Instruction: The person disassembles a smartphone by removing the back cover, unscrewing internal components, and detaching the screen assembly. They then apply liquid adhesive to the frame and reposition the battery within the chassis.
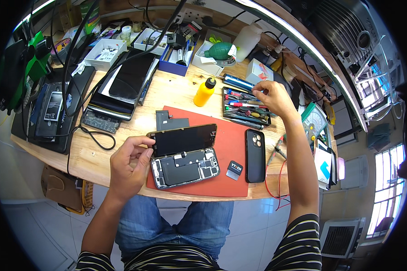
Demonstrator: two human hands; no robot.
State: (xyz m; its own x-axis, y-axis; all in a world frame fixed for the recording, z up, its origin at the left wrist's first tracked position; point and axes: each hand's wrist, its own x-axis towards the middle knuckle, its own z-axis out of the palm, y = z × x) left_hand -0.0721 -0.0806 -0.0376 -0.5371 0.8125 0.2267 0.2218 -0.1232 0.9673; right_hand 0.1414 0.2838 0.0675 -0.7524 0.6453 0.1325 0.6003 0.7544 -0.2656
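spreading under everything, the wooden bench (176, 92) carries a red mat (230, 144). beyond the mat's far right corner sits a black tray (224, 101) of tools. on the mat's left part lies the opened phone (185, 171), its insides facing up. the right hand (276, 97) hovers over the tray's right end, thumb and forefinger close together. the left hand (129, 165) has its thumb and fingertips clamped on the left edge of the raised screen (185, 141), which leans up at the phone's far side. smallest, a slim blue tool (238, 82) ends beside the right fingertips; whether they grip it, i cannot tell. to do this well, i'd judge, the left pinch should be light and even and the screen's tilt constant, so nothing strains along its lower edge.
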